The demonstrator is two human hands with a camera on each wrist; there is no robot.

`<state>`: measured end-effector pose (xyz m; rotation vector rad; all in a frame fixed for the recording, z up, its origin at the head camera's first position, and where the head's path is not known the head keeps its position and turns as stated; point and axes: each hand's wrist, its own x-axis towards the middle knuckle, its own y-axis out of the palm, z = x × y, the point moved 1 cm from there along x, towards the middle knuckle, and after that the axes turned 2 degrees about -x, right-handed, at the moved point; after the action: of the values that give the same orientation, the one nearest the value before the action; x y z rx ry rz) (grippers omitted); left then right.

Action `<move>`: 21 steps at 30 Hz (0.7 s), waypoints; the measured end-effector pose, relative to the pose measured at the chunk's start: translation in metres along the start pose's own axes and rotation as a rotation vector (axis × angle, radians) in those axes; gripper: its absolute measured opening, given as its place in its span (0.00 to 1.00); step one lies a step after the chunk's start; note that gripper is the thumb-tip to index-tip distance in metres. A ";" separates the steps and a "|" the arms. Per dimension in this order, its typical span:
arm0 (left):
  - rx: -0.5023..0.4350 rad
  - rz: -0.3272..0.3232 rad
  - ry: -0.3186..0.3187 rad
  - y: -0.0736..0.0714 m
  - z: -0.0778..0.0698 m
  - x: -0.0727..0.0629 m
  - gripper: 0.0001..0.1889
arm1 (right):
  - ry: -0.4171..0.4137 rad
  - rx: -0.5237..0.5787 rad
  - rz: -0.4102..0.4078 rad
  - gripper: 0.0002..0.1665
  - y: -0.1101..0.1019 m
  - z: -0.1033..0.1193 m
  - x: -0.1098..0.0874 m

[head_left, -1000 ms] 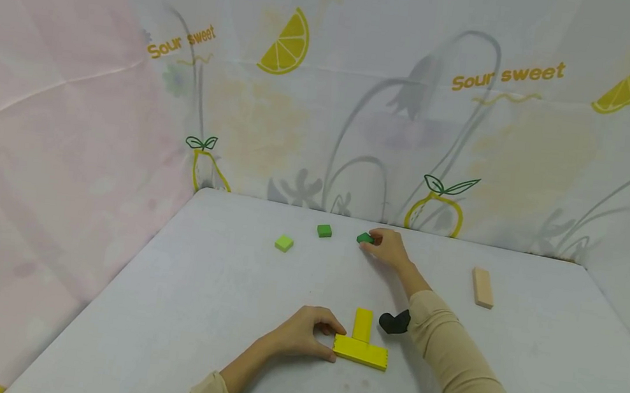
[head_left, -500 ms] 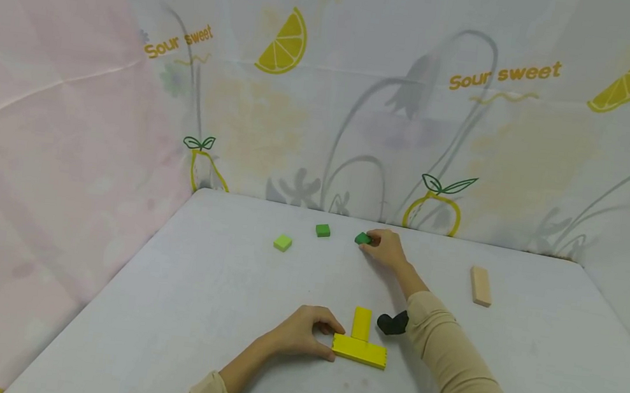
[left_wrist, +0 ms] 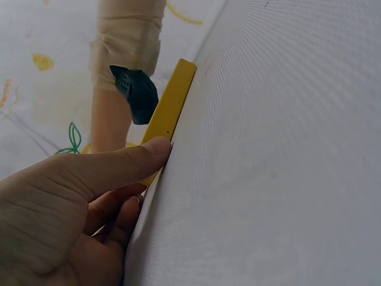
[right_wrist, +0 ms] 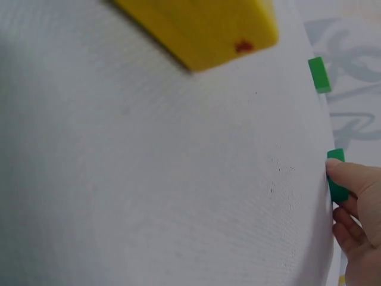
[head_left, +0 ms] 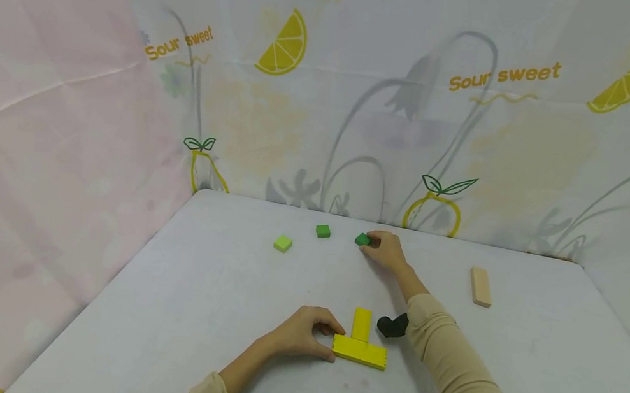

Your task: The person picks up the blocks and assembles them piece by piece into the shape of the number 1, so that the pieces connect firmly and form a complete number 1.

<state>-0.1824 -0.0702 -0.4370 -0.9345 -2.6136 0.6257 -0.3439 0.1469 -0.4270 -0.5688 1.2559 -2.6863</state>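
My left hand point(head_left: 300, 333) pinches the left end of a long yellow block point(head_left: 359, 352) lying crosswise on the white table, thumb on the near side. In the left wrist view the thumb presses on that yellow block point(left_wrist: 171, 98). A second yellow block point(head_left: 362, 324) stretches away from its middle, so the pair makes a T shape. Farther back, my right hand point(head_left: 387, 250) holds a small dark green block point(head_left: 362, 240) between thumb and fingers at the table's surface. The right wrist view shows the thumb against the green block point(right_wrist: 337, 190), part of which the hand hides.
A mid-green block point(head_left: 323, 231) and a light green block point(head_left: 283, 244) sit to the left of the right hand. To its right lies a plain wooden block point(head_left: 481, 287). A printed cloth point(head_left: 322, 127) hangs behind the table's back edge.
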 end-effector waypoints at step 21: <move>0.018 -0.001 0.006 -0.001 -0.002 0.000 0.19 | 0.050 0.084 -0.020 0.25 -0.011 -0.002 -0.010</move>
<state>-0.1822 -0.0701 -0.4353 -0.9289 -2.5985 0.6439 -0.3345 0.1580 -0.4223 -0.5093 1.1478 -2.7706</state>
